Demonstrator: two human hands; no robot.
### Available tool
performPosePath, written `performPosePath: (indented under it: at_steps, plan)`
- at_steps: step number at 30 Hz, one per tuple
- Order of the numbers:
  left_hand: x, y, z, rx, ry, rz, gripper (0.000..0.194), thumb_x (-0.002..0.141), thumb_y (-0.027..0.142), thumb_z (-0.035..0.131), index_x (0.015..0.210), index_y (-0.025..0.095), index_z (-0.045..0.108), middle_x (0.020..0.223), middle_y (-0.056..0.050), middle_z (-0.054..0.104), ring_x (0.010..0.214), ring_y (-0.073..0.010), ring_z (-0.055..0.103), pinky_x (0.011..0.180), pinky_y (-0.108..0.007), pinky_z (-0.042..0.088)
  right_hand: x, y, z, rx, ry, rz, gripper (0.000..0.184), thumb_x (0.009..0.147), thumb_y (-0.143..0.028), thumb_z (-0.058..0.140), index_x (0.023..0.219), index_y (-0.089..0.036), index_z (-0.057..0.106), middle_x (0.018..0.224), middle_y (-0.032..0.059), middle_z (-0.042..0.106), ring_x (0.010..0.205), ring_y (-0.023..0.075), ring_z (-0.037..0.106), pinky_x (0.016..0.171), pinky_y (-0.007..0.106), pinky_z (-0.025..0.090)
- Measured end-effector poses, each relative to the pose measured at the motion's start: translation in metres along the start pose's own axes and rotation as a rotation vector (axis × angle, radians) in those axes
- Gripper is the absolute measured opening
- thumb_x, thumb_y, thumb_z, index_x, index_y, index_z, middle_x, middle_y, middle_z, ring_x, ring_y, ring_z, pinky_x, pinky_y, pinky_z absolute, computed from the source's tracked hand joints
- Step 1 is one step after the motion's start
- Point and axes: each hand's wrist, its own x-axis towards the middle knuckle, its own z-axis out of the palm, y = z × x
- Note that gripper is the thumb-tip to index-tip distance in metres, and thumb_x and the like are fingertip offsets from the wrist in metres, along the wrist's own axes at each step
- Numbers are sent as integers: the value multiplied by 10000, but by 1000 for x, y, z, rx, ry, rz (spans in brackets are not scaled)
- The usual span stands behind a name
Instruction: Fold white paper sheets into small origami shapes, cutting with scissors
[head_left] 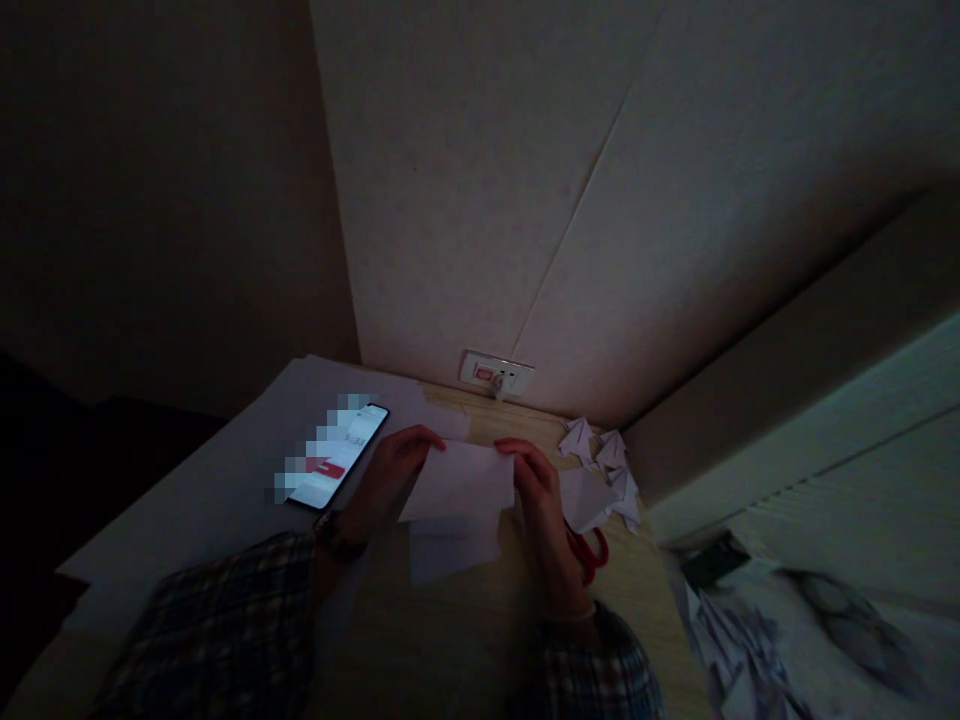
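A white sheet of paper [459,482] is stretched between my two hands above the wooden table. My left hand [394,465] pinches its upper left corner, and my right hand [534,475] pinches the upper right one. Under it, a second piece of paper [454,548] shows, partly covered by the held sheet. Red-handled scissors [589,555] lie just right of my right wrist, their blades hidden. Beside them rests another loose white paper [589,498].
A lit phone [337,460] lies on large white sheets [225,480] at the left. Several folded paper pieces [611,450] sit at the table's back right. A wall socket [495,374] is behind the table. More folded papers [742,650] lie lower right, beyond the table edge.
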Motion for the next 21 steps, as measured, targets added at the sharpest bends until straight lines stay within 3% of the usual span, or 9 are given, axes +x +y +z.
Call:
performPosePath:
  at_steps: [3,7,13,16,21]
  plan:
    - [0,-2,0,-14,8,14,125,673,306,574,672,199,639,651,15,604,598,-161,542,540,-253,412,1,2,0,-4,-7,-1,175,839,-304,573,906,-185,683,940,49,646,889,228,576,778,333,446]
    - [5,-3,-2,72,-44,121,168,705,316,580,650,191,679,755,-40,672,758,-208,610,682,-287,470,5,4,0,15,-18,-6,151,790,-313,617,854,-191,682,930,60,657,900,251,580,799,361,445]
    - [9,-6,-1,27,-199,-67,179,601,289,720,726,179,654,715,-37,727,728,-238,657,652,-315,483,5,-3,6,31,-98,-5,87,734,-270,662,684,-202,642,912,47,665,845,223,574,757,329,438]
    - [7,-8,-2,-59,-275,-106,269,595,277,750,824,173,652,811,-52,758,762,-241,674,659,-305,477,4,-2,5,36,-89,16,101,753,-285,652,685,-213,632,965,38,668,861,213,570,757,315,435]
    - [6,-6,-5,-98,-269,-139,326,595,272,781,878,180,646,917,-57,766,783,-207,676,697,-291,467,4,0,2,42,-91,-19,104,757,-240,633,659,-208,616,1005,53,673,870,214,566,765,325,426]
